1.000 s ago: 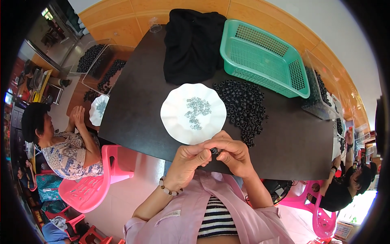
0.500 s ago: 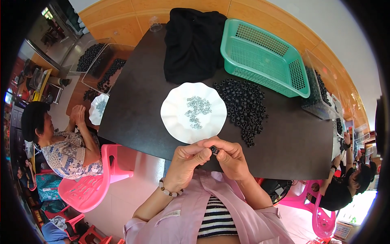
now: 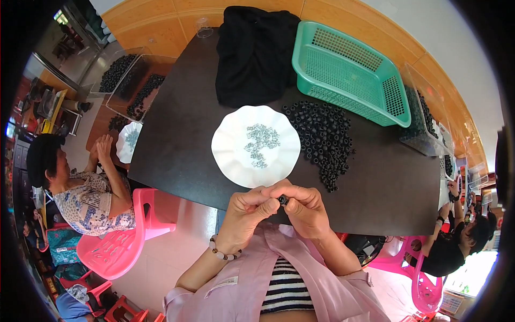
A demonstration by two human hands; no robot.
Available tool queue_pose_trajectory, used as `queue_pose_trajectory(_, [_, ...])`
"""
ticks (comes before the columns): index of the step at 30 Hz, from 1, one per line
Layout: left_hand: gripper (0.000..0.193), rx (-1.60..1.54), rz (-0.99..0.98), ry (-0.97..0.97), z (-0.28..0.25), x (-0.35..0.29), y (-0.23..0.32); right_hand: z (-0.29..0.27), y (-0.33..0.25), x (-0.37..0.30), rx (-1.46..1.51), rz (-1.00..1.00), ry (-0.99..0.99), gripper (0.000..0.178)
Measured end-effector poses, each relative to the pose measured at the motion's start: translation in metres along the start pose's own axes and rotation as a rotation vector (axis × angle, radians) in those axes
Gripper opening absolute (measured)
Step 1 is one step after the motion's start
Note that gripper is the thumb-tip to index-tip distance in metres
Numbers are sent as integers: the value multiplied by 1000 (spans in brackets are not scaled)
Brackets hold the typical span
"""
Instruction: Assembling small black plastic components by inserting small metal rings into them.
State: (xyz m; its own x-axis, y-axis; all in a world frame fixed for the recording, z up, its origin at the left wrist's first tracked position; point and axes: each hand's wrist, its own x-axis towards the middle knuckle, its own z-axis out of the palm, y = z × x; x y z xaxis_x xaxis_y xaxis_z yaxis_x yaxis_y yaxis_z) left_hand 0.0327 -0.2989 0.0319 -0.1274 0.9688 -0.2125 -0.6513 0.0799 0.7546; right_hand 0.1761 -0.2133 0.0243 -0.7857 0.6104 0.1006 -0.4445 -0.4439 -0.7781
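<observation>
Both hands meet at the table's near edge, just below a white scalloped plate (image 3: 225, 155). Between their fingertips is a small black ring-shaped part (image 3: 282, 199), its round hole facing up. My left hand (image 3: 247, 217), with a beaded bracelet at the wrist, pinches it from the left. From the other side my right hand (image 3: 306, 212) closes on the same part, its thumb against it. Small shiny clear-grey pieces (image 3: 260, 140) lie scattered in the plate. Right of the plate spreads a pile of similar black ring-shaped parts (image 3: 324, 137). Whether a small piece is also between the fingers is hidden.
A green plastic basket (image 3: 348, 70) and a folded black cloth (image 3: 252, 53) lie at the back of the dark table (image 3: 386, 188). A clear bin (image 3: 421, 123) with black parts stands far right. People sit left and right; a pink chair (image 3: 118, 241) is at left.
The black part has turned slightly between my fingertips, so its hole shows rounder. Both hands stay in nearly the same place; the view has shifted a little.
</observation>
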Motion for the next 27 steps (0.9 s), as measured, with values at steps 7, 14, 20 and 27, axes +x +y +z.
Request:
queue_pose_trajectory(7, [15,9,-3,16,1,1,1,0,2,1,-45,-32,12,30])
queue_pose_trajectory(14, [15,26,-21,9,3,2,0,-4,8,-1,-44,-80,16,26])
queue_pose_trajectory(20, [15,47,-24,51,8,1,3,-1,3,-1,-117,-45,60,30])
queue_pose_trajectory(27, [19,36,-38,110,11,6,3,-9,0,8,-160,-45,-40,47])
